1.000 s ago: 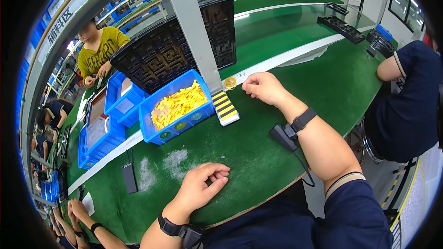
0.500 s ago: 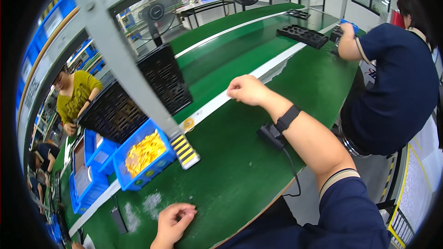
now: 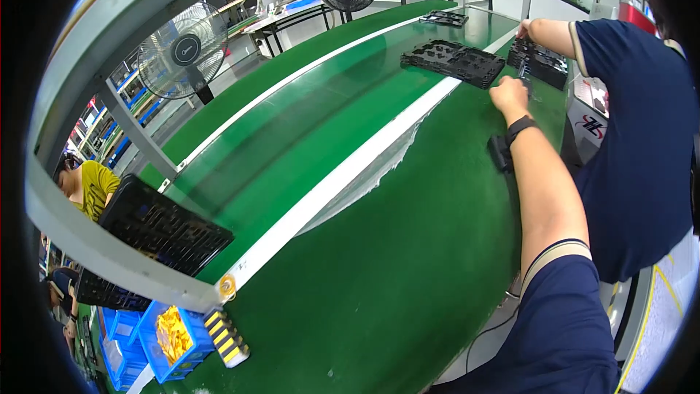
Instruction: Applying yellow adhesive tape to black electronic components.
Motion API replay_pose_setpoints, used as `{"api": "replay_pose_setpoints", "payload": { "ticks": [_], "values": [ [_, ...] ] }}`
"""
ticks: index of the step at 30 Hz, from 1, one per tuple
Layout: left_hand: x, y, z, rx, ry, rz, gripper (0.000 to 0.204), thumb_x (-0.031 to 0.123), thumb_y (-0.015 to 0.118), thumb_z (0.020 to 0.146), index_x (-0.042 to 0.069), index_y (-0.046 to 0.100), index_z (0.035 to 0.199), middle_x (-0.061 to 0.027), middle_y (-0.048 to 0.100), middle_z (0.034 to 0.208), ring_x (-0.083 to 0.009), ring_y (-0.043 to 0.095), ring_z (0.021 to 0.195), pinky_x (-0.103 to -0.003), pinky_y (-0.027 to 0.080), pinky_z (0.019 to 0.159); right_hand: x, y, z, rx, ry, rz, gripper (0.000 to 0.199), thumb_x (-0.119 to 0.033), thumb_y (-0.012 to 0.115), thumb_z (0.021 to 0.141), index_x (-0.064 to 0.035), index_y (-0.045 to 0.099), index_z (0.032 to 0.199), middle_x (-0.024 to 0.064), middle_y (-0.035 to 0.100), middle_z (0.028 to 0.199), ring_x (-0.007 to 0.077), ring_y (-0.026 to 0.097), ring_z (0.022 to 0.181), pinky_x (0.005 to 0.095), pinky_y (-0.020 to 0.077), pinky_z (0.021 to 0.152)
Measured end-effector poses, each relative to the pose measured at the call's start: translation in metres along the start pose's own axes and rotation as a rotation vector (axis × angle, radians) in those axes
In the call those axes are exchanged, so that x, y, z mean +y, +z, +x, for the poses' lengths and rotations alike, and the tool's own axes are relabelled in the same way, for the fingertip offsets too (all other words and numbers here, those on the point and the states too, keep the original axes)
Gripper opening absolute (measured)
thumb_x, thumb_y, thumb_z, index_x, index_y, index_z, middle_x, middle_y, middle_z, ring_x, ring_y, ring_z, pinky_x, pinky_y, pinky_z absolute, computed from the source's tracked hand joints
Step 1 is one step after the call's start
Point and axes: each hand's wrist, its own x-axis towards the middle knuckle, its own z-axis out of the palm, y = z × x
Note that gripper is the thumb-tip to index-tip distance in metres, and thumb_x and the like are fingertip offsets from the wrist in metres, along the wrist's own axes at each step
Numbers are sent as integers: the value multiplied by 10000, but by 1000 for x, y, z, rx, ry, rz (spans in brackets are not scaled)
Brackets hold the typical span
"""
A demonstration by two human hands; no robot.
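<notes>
My right hand [image 3: 510, 96] is stretched far out over the green bench, its fingers closed beside a small dark object [image 3: 524, 73]. Whether they hold that object I cannot make out. Just beyond stands a stack of black trays [image 3: 538, 62] with cut-out pockets, which a co-worker's hand [image 3: 524, 29] touches. Another black tray stack [image 3: 453, 60] lies to the left of my hand, on the belt's edge. A black band [image 3: 520, 126] circles my right wrist, with a black box [image 3: 500, 153] close by. My left hand is out of view.
A co-worker [image 3: 634, 138] in navy stands close on the right. At lower left, a grey frame post [image 3: 146, 277] rises beside a blue bin [image 3: 157, 343] of yellow pieces. A black slotted tray [image 3: 160, 226] leans behind it. A white strip [image 3: 350, 182] edges the green belt.
My right hand has reached forward and right to the black trays, its fingers still closed. The view has swung right, and my left hand has left the picture.
</notes>
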Motion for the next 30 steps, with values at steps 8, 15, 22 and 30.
{"api": "replay_pose_setpoints", "payload": {
  "ticks": [8,15,22,30],
  "values": [
    [3,6,17,93,-81,6,193,200,586,873,27,612,954,-23,604,676,-54,483,473,-171,352,419,34,41,83,-5,306,-62,478,-267,503,799,-124,499,1255,135,468,1300,311,401,1238,494,328,1000],
    [6,11,18,132,-108,20,199,191,553,891,16,602,974,-19,579,646,-59,465,440,-176,361,394,44,42,103,-170,313,-195,580,-405,613,767,-115,515,1260,118,454,1345,310,429,1235,404,328,1025],
    [6,14,17,124,-104,38,195,197,545,900,28,606,977,-7,573,639,-44,459,452,-170,358,415,55,34,79,-148,54,-381,315,-151,479,853,-81,623,1123,163,525,1257,335,487,1179,404,399,964],
    [-14,3,27,75,103,-33,104,98,568,852,-3,591,843,-71,602,603,-76,488,385,-169,354,341,34,-15,-49,-148,-359,-359,396,-229,537,785,20,538,1094,238,615,1022,363,601,956,429,459,875]
  ]
}}
